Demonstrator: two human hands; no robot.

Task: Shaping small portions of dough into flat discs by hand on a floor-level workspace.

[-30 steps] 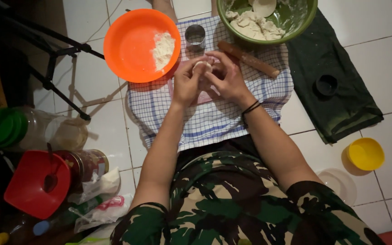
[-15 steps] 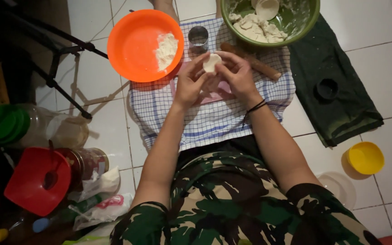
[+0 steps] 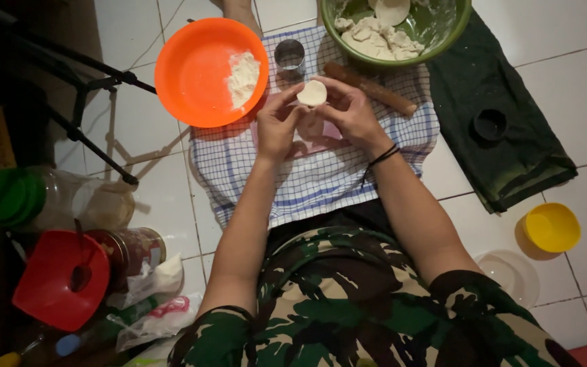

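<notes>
My left hand (image 3: 276, 122) and my right hand (image 3: 351, 112) hold a small round flat piece of pale dough (image 3: 312, 93) between their fingertips, above a blue-and-white checked cloth (image 3: 321, 180) spread on the tiled floor. A wooden rolling pin (image 3: 375, 90) lies on the cloth just right of my right hand. A round metal cutter ring (image 3: 290, 56) stands on the cloth just beyond the dough. A green bowl (image 3: 443, 30) with dough lumps sits at the top. An orange bowl (image 3: 198, 71) with a heap of flour is to the left.
A dark green cloth (image 3: 504, 136) with a black round lid lies on the right. A yellow cup (image 3: 552, 228) and a clear lid (image 3: 511, 272) sit lower right. On the left are a green-lidded jar (image 3: 42, 200), a red lid (image 3: 59, 278), a jar, plastic bags and black tripod legs (image 3: 96, 146).
Both hands lifted the dough disc off the cloth and raised it toward the metal ring; the disc now shows flat and round between the fingertips.
</notes>
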